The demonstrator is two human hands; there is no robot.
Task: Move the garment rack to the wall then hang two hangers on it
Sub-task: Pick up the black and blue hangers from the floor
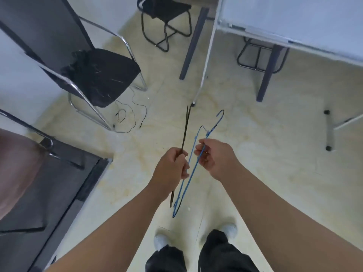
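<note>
My left hand [172, 169] is closed around a thin dark wire hanger [185, 126], seen edge-on and pointing away from me. My right hand [215, 157] pinches a blue wire hanger [188, 179] near its top; the hook [221, 114] points forward and the bottom corner hangs down by my feet. The two hangers sit side by side, a little apart, over the floor. A thin white rack pole [206, 55] with a small foot [193, 104] rises just ahead of the hangers.
A black folding chair [98, 75] stands front left with a loose black cable [127, 118] on the floor beneath it. White tables [294, 20] with dark legs fill the right and back. Another black chair [167, 16] stands far back. Dark furniture [49, 193] lies at left.
</note>
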